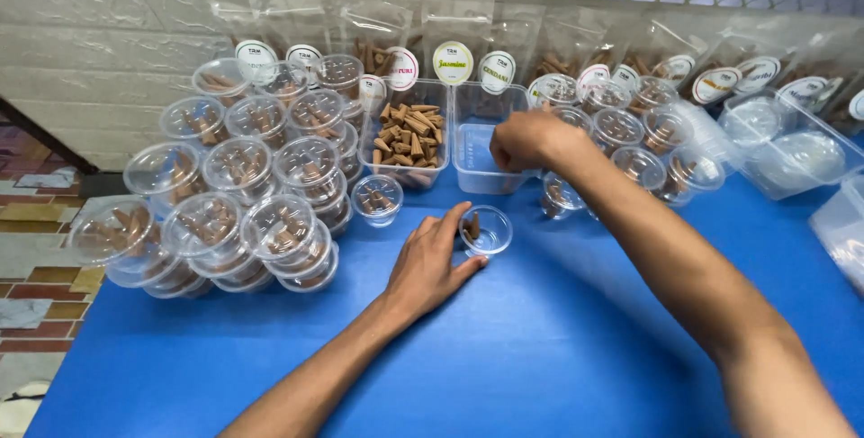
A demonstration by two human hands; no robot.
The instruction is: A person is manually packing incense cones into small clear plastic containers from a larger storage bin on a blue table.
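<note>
The left hand (430, 267) lies flat on the blue desk (540, 357), fingers loose, touching the side of a small clear cup (486, 229) with a few brown cones in it. The cup sits near the middle of the desk. The right hand (522, 141) is bunched up over an almost empty clear tub (481, 154) near the back edge. Whether its fingers pinch a cone cannot be told. Beside it stands a tub of cones (409, 141).

It would be best to keep the cup steady and drop cones straight in.

Stacked lidded cups (234, 204) fill the left side. The bags (630, 55) along the back are hard to make out.
</note>
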